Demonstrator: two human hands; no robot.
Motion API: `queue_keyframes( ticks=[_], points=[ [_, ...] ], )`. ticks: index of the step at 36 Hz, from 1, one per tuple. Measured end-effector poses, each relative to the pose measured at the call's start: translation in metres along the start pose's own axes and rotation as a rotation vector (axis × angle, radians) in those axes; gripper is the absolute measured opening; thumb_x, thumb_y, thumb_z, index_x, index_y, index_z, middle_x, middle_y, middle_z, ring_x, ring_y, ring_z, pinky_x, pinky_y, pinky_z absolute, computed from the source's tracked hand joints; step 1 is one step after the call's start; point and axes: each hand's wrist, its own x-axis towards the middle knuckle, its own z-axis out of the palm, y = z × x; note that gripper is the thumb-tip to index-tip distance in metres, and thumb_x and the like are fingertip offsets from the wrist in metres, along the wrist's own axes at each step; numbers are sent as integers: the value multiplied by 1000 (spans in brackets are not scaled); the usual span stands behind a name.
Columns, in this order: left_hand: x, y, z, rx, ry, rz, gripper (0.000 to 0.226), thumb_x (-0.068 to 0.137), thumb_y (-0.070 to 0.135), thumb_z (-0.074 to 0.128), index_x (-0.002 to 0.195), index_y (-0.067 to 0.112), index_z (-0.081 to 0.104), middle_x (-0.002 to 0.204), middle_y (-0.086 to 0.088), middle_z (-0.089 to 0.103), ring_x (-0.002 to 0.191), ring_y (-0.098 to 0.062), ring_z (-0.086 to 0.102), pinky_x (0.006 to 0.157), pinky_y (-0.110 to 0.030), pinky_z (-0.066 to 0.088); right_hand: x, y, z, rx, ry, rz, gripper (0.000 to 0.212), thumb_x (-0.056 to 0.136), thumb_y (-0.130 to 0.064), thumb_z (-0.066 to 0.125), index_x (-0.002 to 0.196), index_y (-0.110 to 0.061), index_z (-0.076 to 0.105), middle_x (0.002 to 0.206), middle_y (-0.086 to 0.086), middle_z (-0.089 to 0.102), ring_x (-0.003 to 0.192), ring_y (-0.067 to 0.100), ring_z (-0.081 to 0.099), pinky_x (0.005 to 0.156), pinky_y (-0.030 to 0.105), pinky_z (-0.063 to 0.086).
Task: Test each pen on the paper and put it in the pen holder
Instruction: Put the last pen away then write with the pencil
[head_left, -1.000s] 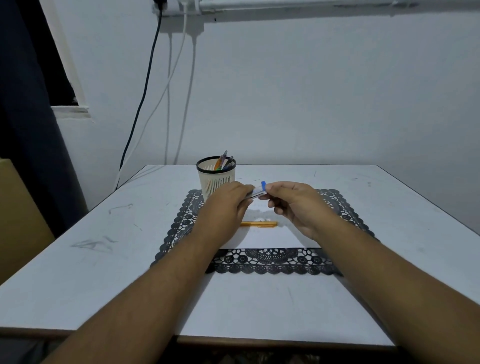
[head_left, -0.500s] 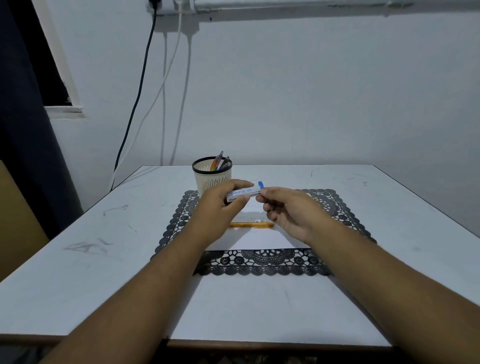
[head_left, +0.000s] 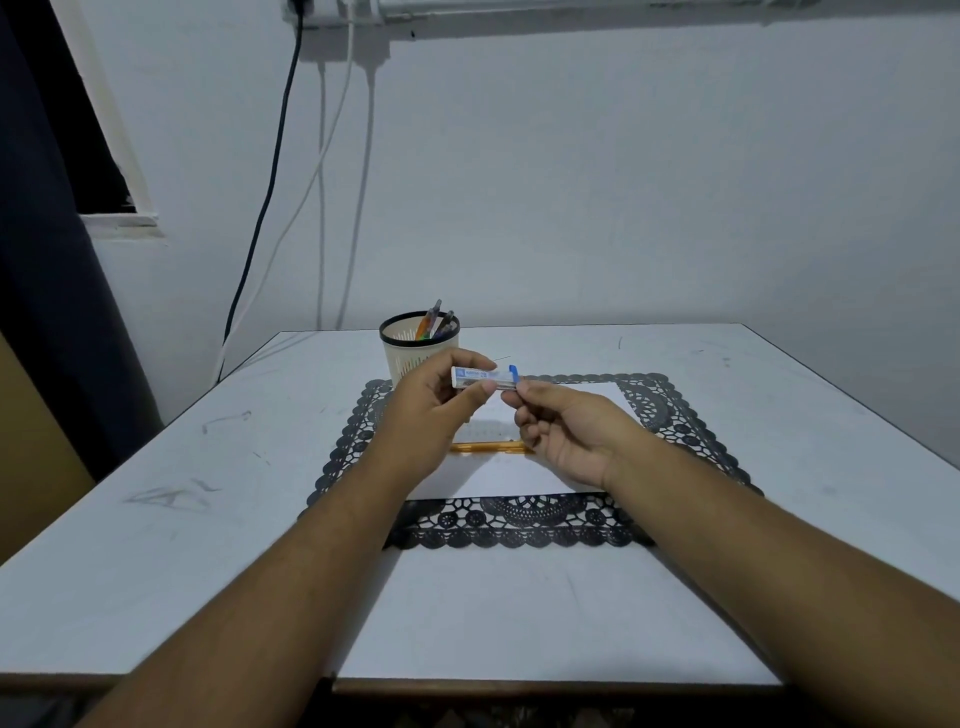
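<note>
Here, the left hand (head_left: 439, 402) held a small clear lead-refill case (head_left: 484, 377) level above the paper, thumb beneath and fingers curled over its left end; the case carried a blue-and-white label and a blue cap (head_left: 513, 370) flipped up at its right end; a very thin dark line, possibly a lead, showed just above the case, too fine to identify. The right hand (head_left: 563, 427) sat just beside the capped end, fingers curled inward, fingertips (head_left: 511, 396) at or under the case's right end; whether they pinched the case or anything else could not be told. Both hands were raised over the sheet of white paper (head_left: 511, 470), which lay on a black lace placemat (head_left: 524, 522) on the white table (head_left: 156, 519); an orange pen (head_left: 488, 447) lay flat on the paper, roughly parallel to the near edge, between and below the two hands, its right end hidden by the right hand. The pen holder (head_left: 410, 349), a cream slotted cup with a dark rim, stood upright at the far left corner of the mat, behind the left hand; several pens (head_left: 435, 323) leaned inside it toward the right. Cables (head_left: 270, 197), one black and some white, hung down the wall behind the table; a dark curtain (head_left: 47, 260) filled the left edge.
</note>
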Motion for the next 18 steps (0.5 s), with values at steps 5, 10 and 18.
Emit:
queue_keyframes(
  ticks=[5,10,18],
  points=[
    [0,-5,-1,108,43,-2,16,92,17,75,104,28,72,94,-1,74,72,-18,59,69,-32,51,0,-4,-3,-46,29,-76,5,97,-5,66,95,-4,70,79,9,75,58,10,61,49,17,48],
    [1,-8,-2,443,82,66,16,93,31,74,106,37,69,87,14,70,61,-2,55,56,-17,42,-4,-8,-6,-182,42,-237,2,95,-3,69,96,-2,70,84,14,76,62,13,64,54,20,50],
    [1,-12,-1,526,22,84,20,95,31,71,115,33,67,96,15,70,92,5,62,73,-16,47,-7,-11,-4,-369,96,-438,11,94,-5,72,99,3,68,87,19,78,66,19,67,57,26,53]
  ],
)
